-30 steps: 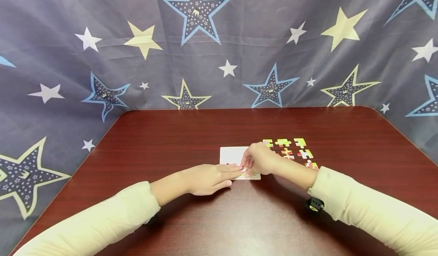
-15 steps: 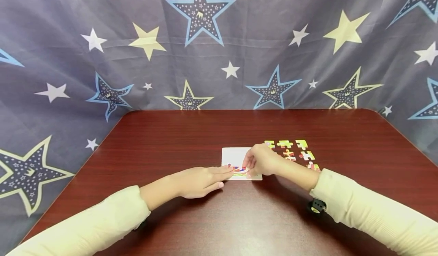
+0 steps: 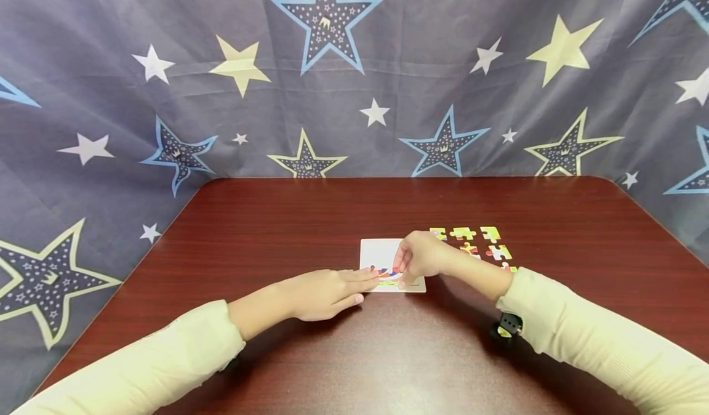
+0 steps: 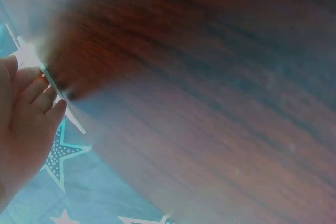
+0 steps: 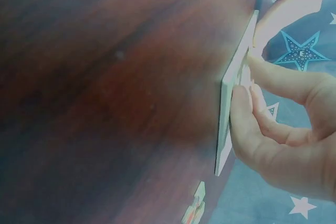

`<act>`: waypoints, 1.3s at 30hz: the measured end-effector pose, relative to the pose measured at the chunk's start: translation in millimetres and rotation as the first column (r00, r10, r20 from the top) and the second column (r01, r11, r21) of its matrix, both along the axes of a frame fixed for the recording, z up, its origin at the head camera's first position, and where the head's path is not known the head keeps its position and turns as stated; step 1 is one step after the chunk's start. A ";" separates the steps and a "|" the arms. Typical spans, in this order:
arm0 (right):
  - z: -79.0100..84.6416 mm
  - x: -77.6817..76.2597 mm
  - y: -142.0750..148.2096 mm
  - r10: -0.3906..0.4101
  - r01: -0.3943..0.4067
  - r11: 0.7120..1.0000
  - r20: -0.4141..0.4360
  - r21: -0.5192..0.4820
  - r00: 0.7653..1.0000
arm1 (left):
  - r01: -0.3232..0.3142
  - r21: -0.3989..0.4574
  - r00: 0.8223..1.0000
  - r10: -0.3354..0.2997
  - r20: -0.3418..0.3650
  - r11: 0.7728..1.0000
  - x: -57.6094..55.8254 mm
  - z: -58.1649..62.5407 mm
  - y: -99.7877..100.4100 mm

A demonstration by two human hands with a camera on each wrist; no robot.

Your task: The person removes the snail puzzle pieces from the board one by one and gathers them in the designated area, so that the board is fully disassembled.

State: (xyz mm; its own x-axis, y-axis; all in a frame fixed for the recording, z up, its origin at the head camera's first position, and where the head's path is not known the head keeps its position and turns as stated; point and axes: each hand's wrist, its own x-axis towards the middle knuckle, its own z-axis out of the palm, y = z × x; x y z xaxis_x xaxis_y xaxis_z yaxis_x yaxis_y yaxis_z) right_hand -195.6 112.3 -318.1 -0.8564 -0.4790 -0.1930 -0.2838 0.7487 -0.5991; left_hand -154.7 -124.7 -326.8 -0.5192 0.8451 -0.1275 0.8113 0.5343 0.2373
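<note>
A white puzzle board (image 3: 378,252) lies flat on the table, with colourful joined puzzle pieces (image 3: 388,274) along its near side. My left hand (image 3: 324,293) reaches in from the left, its straight fingers resting on the board's near left part and the pieces there. Over the near right part, my right hand (image 3: 423,258) bends its thumb and fingers together in a pinch at a puzzle piece, mostly hidden by the fingers. In the right wrist view the thumb and fingertips of the right hand (image 5: 286,129) meet the face of the board (image 5: 224,108).
Several loose puzzle pieces (image 3: 490,234) are spread on the dark red table (image 3: 299,218) to the right of the board, some hidden behind the right hand and forearm. A grey star-patterned curtain (image 3: 354,132) hangs behind the table.
My left hand has drawn back leftward, uncovering more of the joined pieces. The right hand stays at the board's near right part, its fingers shifting only slightly.
</note>
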 end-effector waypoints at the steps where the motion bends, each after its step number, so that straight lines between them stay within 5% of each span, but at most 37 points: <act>1: 0.4 0.0 -0.4 -0.004 0.004 1.000 0.020 -0.015 1.000 | -0.002 -0.002 1.000 0.002 0.000 1.000 -0.2 0.0 0.0; 9: -0.1 0.2 -1.9 -0.058 0.092 0.985 0.225 -0.144 0.973 | -0.007 -0.010 1.000 0.008 0.016 1.000 -0.8 0.6 0.3; 15: -1.4 0.8 -2.1 -0.069 0.128 0.972 0.283 -0.195 0.957 | -0.009 -0.011 1.000 0.009 0.018 1.000 -0.5 1.3 0.4; 28: -4.2 -0.8 3.5 -0.069 0.099 0.975 0.151 -0.198 0.986 | -0.008 -0.008 1.000 0.008 0.012 1.000 -0.2 1.1 -0.3; 39: -3.4 -3.5 20.7 -0.137 0.176 0.955 0.170 -0.238 0.976 | -0.014 -0.021 1.000 0.014 0.024 1.000 -1.0 0.7 0.0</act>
State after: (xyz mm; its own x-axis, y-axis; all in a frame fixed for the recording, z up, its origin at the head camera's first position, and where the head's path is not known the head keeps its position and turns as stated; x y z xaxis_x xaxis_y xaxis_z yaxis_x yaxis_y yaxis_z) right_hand -199.1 133.0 -321.5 -0.8948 -0.3906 -0.2162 -0.0675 0.5971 -0.7993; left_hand -155.7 -124.7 -326.1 -0.5274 0.8348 -0.1580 0.7980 0.5505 0.2452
